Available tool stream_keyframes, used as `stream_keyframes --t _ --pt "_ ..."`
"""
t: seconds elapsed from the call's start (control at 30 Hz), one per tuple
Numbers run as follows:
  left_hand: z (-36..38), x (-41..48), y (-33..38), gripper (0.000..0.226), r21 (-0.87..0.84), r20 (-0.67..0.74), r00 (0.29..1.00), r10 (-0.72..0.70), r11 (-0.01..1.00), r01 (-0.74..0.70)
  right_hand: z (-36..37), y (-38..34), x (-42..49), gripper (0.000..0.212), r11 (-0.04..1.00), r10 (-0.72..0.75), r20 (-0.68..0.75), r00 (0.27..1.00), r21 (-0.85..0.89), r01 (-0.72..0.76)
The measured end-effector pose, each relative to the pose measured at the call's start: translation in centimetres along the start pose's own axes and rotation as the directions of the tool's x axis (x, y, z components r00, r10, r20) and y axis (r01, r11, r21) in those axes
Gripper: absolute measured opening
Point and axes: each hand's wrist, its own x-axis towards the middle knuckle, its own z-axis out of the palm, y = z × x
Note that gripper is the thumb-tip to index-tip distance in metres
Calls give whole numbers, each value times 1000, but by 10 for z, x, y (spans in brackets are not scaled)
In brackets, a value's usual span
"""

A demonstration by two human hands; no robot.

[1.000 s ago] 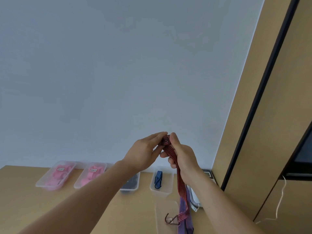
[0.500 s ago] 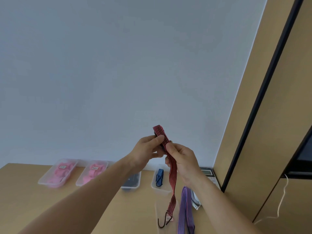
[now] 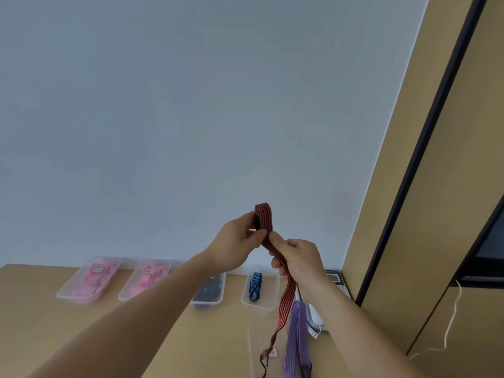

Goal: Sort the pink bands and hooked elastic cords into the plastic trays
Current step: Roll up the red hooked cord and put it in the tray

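Note:
I hold a red-and-black striped elastic cord [image 3: 286, 298] up in front of the wall. My left hand [image 3: 236, 246] pinches its folded upper loop. My right hand [image 3: 297, 259] grips the strap just below. The cord's tail hangs down to a dark hook with a small tag near the bottom edge. A purple cord [image 3: 296, 339] lies under it on a clear tray [image 3: 252, 347]. Two trays of pink bands [image 3: 91, 278] [image 3: 144, 278] stand at the back left of the wooden table [image 3: 54, 323].
A tray with a dark cord [image 3: 208, 291] and a tray with a blue striped cord [image 3: 255, 286] stand at the back. A calculator [image 3: 335, 279] and a white device [image 3: 313, 317] lie by the wooden cabinet [image 3: 436, 241] on the right. A white cable [image 3: 450, 323] hangs there.
The folded loop of the red cord now stands taller above my left hand. The hanging tail with its hook has swung lower, towards the frame's bottom edge.

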Motion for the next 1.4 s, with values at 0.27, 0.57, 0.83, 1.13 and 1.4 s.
stream_keyframes --t 0.27,0.57,0.83,1.13,1.4 --pt "5 -2 -18 49 608 67 943 325 736 -297 4 -4 -1 80 981 31 124 992 186 -54" --pt "0 0 -11 53 -314 44 977 -208 925 211 6 -6 -5 46 952 -116 112 987 295 79" --pt "-7 -1 4 40 -570 181 955 -233 766 295 8 -5 -5 14 975 -166 85 982 162 151" --pt "0 -4 1 46 -503 1 988 -153 854 133 6 0 -4 40 997 -44 -9 999 69 45" --pt "1 -2 2 24 -441 -72 993 -98 896 57 -4 -8 -9 28 984 -32 74 997 178 18"
